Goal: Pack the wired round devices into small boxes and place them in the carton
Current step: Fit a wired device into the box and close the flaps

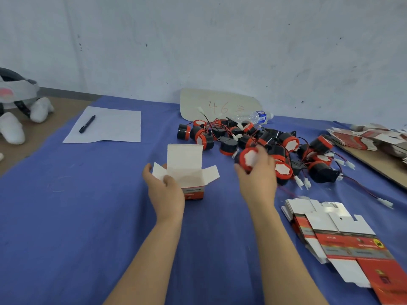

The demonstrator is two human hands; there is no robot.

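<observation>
One small box (187, 170) stands upright on the blue-covered counter (88, 205), top open, lid flap up at the far side, side flaps out left and right. Left hand (164, 188) grips its left side, thumb on the near-left flap.

Right hand (257, 172) has its fingers curled round one round device (247, 158), red rim and white face towards the camera. It is held right of the box, not touching it, at the near-left edge of the pile.

Pile of round devices (275, 144): roughly twenty, black bodies, red rims, red-black wires with white plugs, tangled; exact count unclear. It lies far-right of the box, just behind the right hand.

Two stacks of flat unfolded boxes: one near right (330, 234), one at the far right edge (370, 137) on a brown board.

One paper sheet (105, 126) far left with one black pen (87, 124) on it. One water bottle (255, 117) lies behind the pile, beside one cardboard piece (220, 104) leaning on the wall. One white plush toy (13, 106) at the left edge.
</observation>
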